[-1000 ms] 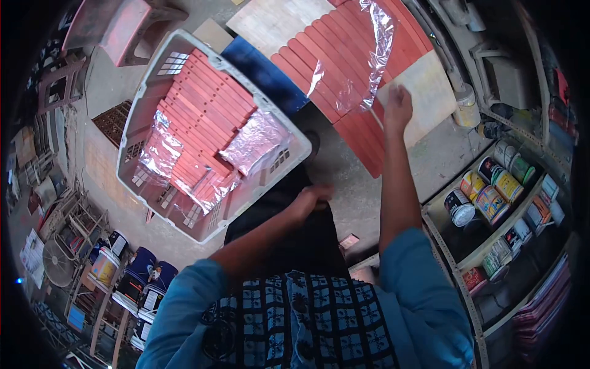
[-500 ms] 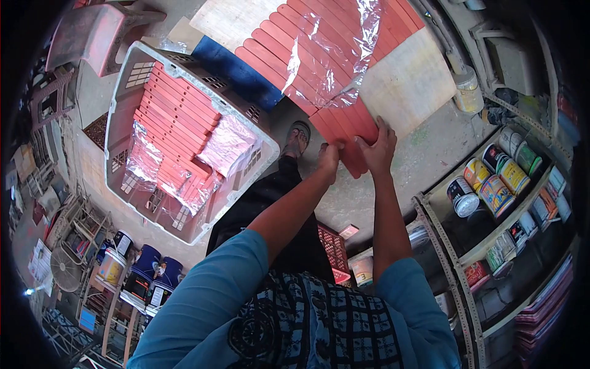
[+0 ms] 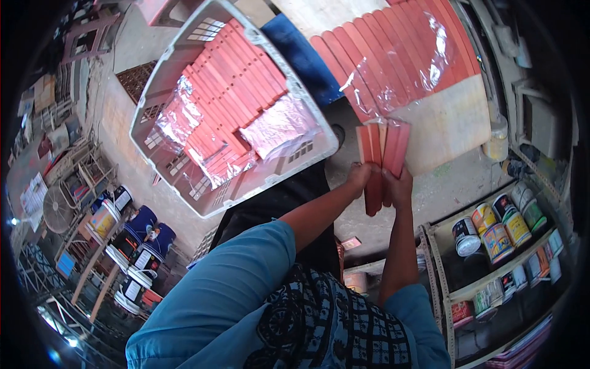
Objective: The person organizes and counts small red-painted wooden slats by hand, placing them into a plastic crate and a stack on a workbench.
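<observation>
My left hand [image 3: 362,176] is closed around several red-painted wooden slats [image 3: 372,147] with rounded ends. My right hand [image 3: 399,186] grips more of these slats [image 3: 397,144] beside them. The two bunches stand on edge and fan apart a little at the far end. Just beyond them, a row of red slats [image 3: 393,55] lies side by side on a pale board [image 3: 445,132]. Clear plastic film [image 3: 424,74] lies crumpled over part of that row.
A grey plastic crate [image 3: 239,206] on the left holds stacked red slats and plastic-wrapped packs. Between crate and board is a blue panel [image 3: 304,55]. Paint cans [image 3: 496,240] fill a metal shelf on the right; paint buckets [image 3: 147,246] stand at lower left.
Slats that lay flat at the board's near edge are now lifted and gathered upright in both hands. The view has shifted, so the crate and board appear farther right.
</observation>
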Demonstrator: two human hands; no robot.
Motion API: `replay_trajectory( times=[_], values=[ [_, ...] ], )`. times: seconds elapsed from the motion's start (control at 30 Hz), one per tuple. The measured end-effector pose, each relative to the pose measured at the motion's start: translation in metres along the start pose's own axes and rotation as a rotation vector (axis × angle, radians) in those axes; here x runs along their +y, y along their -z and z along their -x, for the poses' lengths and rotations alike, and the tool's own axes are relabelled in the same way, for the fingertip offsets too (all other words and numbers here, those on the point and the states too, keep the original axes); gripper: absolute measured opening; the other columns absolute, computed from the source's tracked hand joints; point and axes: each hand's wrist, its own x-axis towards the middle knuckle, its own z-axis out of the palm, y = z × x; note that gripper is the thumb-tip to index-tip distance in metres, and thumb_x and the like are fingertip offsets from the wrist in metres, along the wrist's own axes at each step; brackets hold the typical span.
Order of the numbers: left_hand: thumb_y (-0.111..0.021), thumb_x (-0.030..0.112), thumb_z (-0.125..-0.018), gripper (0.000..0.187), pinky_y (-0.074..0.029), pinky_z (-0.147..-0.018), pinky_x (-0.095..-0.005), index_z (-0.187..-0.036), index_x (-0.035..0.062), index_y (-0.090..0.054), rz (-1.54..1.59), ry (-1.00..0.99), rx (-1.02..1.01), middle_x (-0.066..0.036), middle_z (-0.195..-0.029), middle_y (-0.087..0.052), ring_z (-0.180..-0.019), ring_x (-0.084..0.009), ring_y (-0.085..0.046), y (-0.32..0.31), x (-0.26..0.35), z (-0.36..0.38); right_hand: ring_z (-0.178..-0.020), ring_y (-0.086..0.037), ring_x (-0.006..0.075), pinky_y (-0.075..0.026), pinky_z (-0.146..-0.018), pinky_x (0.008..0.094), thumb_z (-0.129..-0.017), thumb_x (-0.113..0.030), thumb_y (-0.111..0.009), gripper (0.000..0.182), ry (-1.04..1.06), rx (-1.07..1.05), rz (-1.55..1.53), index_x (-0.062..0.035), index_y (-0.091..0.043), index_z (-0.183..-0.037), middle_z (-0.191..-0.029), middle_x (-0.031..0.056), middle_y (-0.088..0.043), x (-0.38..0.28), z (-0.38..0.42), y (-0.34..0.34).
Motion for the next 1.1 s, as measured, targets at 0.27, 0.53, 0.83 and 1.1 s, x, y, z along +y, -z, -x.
replay_trajectory(
  times=[0.27, 0.53, 0.83, 1.1],
  values=[
    [-0.057, 0.013, -0.069, 0.026, -0.049, -0.071, -0.0386, -0.090, -0.0029, -0.060, 0.188, 0.028, -0.343, -0.015, -0.084, -0.061, -0.072, -0.0258, -0.060, 0.034, -0.015, 0.022, -0.084, -0.057, 0.0145, -0.044, -0.078, 0.0278, -0.077, -0.008, -0.066, 0.031, -0.036, 0.106, -0.325, 0.0004, -0.055, -0.105, -0.094, 0.0062, -0.061, -0.028, 0.075, -0.024],
    [-0.055, 0.020, -0.074, 0.042, -0.044, -0.086, -0.0412, -0.110, -0.0016, -0.051, 0.269, 0.046, -0.836, -0.016, -0.101, -0.058, -0.093, -0.0279, -0.058, 0.120, 0.053, 0.129, -0.085, -0.057, 0.0126, -0.045, -0.078, 0.0265, -0.077, 0.000, -0.064, 0.028, 0.202, 0.077, -0.336, 0.0000, -0.055, -0.104, -0.096, 0.0071, -0.062, -0.149, 0.171, -0.074],
    [-0.055, 0.018, -0.074, 0.047, -0.043, -0.090, -0.0437, -0.116, -0.0019, -0.049, 0.386, -0.063, -0.850, -0.017, -0.109, -0.057, -0.097, -0.0304, -0.057, 0.343, 0.078, 0.269, -0.086, -0.061, 0.0240, -0.046, -0.077, 0.0326, -0.081, -0.018, -0.063, 0.036, 0.568, 0.008, 0.181, 0.0026, -0.052, -0.108, -0.095, 0.0190, -0.062, -0.232, 0.311, -0.244],
    [-0.054, 0.019, -0.074, 0.048, -0.043, -0.091, -0.0454, -0.117, 0.0003, -0.049, 0.534, -0.337, -0.755, -0.016, -0.108, -0.058, -0.098, -0.0307, -0.057, 0.494, 0.099, 0.330, -0.111, -0.052, 0.0326, -0.039, -0.094, 0.0371, -0.082, -0.025, -0.062, 0.063, 0.880, -0.026, 0.348, 0.0045, -0.035, -0.130, -0.118, 0.0248, -0.052, -0.266, 0.349, -0.383]
  ],
)
